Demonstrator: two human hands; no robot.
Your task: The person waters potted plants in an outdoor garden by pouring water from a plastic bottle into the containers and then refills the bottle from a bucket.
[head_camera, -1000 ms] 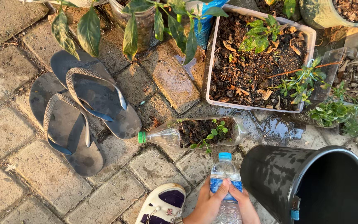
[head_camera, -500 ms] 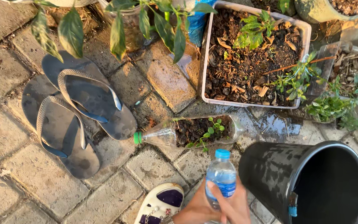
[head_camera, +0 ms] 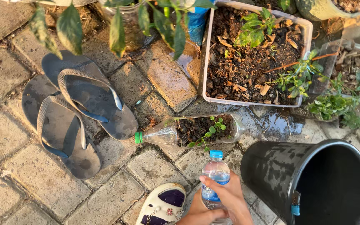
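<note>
Since both hands are wrapped around the bottle low at about 6 o'clock in the view, the grip looks fine for now, but I'd say a few things could bite. The right hand has its fingers clamped round the bottle's middle, thumb across the front, and the left hand cups it lower down, though most of that hand is cut off by the frame edge, so how tight it holds I can't tell. It's thin clear plastic, so squeezing hard could dent it and push water out once the blue cap comes off. The pavers around 3 o'clock of the planter bottle are already wet, so footing there might be slick. That planter, a cut bottle lying on its side with soil and tiny seedlings, sits just at 12 o'clock of the held one, and a heavy pour could wash the soil out or flatten the sprouts. The bucket stands close at 3 o'clock, easy to knock with an elbow. The held bottle itself is upright, small, clear, cap on, with a pale label and seemingly mostly full.
</note>
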